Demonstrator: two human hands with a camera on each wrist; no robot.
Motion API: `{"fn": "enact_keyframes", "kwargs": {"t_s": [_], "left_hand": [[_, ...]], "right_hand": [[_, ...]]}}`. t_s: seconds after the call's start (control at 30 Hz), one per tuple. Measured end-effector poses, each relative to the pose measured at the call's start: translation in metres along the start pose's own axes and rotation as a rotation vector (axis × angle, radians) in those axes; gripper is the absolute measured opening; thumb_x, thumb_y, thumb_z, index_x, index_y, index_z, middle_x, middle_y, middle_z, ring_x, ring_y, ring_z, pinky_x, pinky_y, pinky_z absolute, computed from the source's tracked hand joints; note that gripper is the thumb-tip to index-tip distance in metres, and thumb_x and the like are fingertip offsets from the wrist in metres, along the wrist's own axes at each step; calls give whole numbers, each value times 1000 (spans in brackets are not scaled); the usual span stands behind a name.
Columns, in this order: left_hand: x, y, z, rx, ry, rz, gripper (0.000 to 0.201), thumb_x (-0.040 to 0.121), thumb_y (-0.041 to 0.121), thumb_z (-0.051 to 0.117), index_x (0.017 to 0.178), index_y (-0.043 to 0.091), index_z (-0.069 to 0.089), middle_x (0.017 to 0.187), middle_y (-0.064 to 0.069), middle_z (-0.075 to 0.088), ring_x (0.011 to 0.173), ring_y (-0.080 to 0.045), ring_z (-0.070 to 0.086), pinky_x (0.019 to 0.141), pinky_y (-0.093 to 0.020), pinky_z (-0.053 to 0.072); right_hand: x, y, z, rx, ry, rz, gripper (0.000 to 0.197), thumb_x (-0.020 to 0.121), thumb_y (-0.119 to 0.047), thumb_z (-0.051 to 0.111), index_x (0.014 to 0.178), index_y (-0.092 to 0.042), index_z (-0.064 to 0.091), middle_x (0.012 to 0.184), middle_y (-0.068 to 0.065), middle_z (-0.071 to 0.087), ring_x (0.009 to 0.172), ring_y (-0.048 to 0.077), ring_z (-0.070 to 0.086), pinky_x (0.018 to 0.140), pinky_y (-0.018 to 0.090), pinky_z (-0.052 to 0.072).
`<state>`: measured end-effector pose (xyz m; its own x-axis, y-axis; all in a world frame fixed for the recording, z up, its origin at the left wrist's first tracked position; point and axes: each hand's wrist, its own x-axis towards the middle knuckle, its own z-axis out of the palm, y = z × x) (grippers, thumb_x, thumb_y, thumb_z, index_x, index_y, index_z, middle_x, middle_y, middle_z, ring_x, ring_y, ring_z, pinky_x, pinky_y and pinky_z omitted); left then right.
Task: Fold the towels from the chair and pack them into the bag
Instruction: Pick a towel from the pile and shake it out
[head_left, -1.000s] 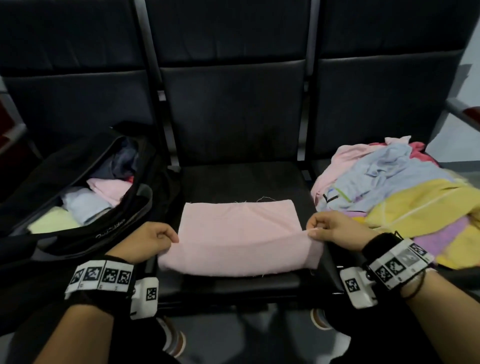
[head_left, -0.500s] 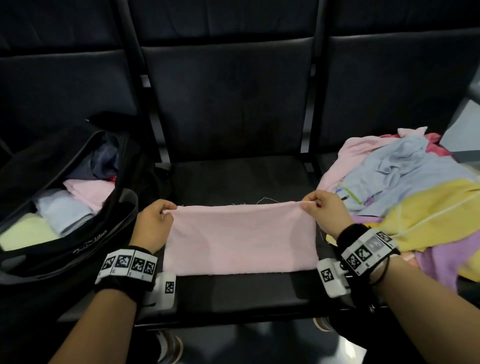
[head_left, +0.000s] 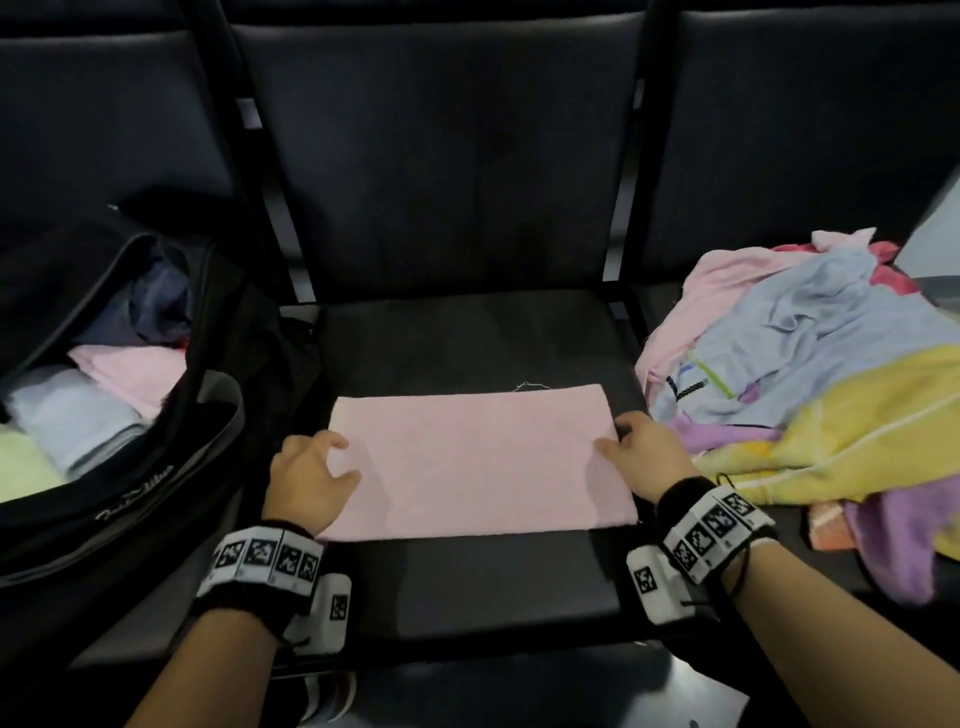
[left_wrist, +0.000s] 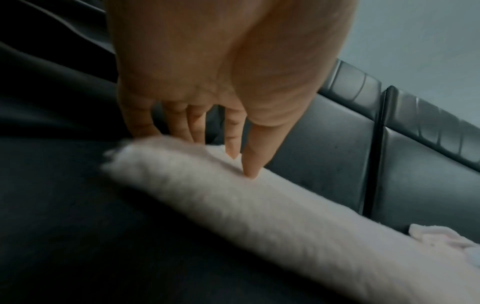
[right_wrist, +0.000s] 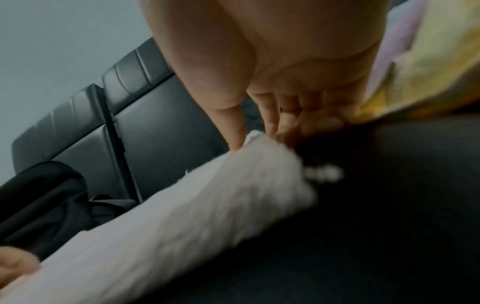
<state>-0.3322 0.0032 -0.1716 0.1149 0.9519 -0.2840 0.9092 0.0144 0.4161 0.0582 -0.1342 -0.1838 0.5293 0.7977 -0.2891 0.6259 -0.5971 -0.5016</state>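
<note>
Two layers of pink towel (head_left: 478, 462), flat on middle seat (head_left: 483, 587) between bag (head_left: 130, 499) and towel pile (head_left: 810, 395). Probably soft, light, limp; best taken at short ends. Left hand (head_left: 306, 480) spread, fingertips (left_wrist: 250, 170) pressing left edge. Right hand (head_left: 647, 454) loosely curled at right edge; pinch or mere touch impossible to tell.

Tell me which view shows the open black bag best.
The head view: the black bag sits open on the left seat, with folded towels visible inside. The right wrist view catches only a dark, blurred part of it; the left wrist view shows no recognisable part of it.
</note>
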Motion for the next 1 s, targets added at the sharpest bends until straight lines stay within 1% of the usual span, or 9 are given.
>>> {"fn": "enact_keyframes", "kwargs": {"t_s": [0.13, 0.27, 0.33, 0.43, 0.5, 0.63, 0.73, 0.87, 1.0], "left_hand": [[-18, 5, 1, -33, 36, -19, 38, 83, 22, 74, 119, 26, 63, 128, -6, 45, 109, -30, 55, 96, -38, 48], [-42, 7, 3, -29, 7, -25, 37, 83, 21, 75, 118, 23, 64, 123, -9, 50, 96, -26, 59, 90, -33, 48], [-58, 4, 9, -39, -30, -12, 38, 79, 23, 78, 115, 25, 65, 116, -8, 58, 100, -26, 61, 90, -32, 49], [-76, 2, 15, -82, -68, -6, 36, 76, 27, 78, 110, 30, 66, 103, -3, 66, 96, -24, 63, 85, -31, 52], [-78, 3, 13, -90, -85, 1, 35, 77, 28, 77, 111, 30, 66, 104, -4, 65, 98, -24, 63, 87, -33, 52], [-75, 4, 8, -155, -11, 48, 25, 79, 25, 78, 103, 23, 72, 103, -4, 54, 91, -20, 61, 85, -31, 50], [-73, 8, 4, -287, 50, 83, 15, 82, 18, 73, 95, 25, 72, 93, 3, 56, 82, -14, 59, 77, -24, 42], [-70, 16, 2, -628, -88, 41, 15, 87, 10, 63, 89, 21, 73, 86, -2, 70, 77, -16, 65, 72, -27, 51], [-71, 20, 4, -843, -219, -25, 17, 98, 17, 55, 93, 12, 71, 91, -9, 73, 71, -17, 66, 61, -28, 54]], "right_hand": [[-15, -9, 3, -50, -61, 11, 25, 84, -35, 66, 72, -19, 50, 71, -3, 55, 75, 25, 56, 68, 34, 43], [-24, -5, -14, 78, -27, 8, 32, 83, -21, 67, 62, -15, 43, 62, 0, 49, 61, 19, 47, 52, 29, 28], [-29, 1, -24, 189, 5, 61, 26, 82, -16, 68, 65, -8, 51, 64, 5, 52, 63, 22, 50, 55, 31, 33], [-40, 6, -35, 454, -75, 212, 17, 83, -7, 68, 90, 8, 65, 78, 17, 59, 75, 27, 55, 65, 35, 39], [-50, 2, -41, 616, -183, 325, 25, 84, -2, 68, 107, 8, 65, 90, 21, 63, 82, 30, 57, 67, 37, 43], [-67, -26, -53, 896, -340, 344, 35, 88, 7, 59, 123, 12, 57, 117, 27, 65, 103, 37, 63, 93, 44, 51], [-76, -61, -56, 962, -393, 224, 29, 89, 9, 54, 116, 4, 63, 105, 21, 69, 94, 29, 67, 80, 36, 56], [-94, -123, -37, 915, -427, 93, 33, 87, 9, 55, 112, -8, 67, 87, 11, 66, 73, 18, 64, 54, 27, 51], [-111, -183, 11, 811, -510, 27, 35, 87, 6, 58, 118, -12, 62, 83, 11, 58, 66, 18, 57, 52, 30, 51]]}}
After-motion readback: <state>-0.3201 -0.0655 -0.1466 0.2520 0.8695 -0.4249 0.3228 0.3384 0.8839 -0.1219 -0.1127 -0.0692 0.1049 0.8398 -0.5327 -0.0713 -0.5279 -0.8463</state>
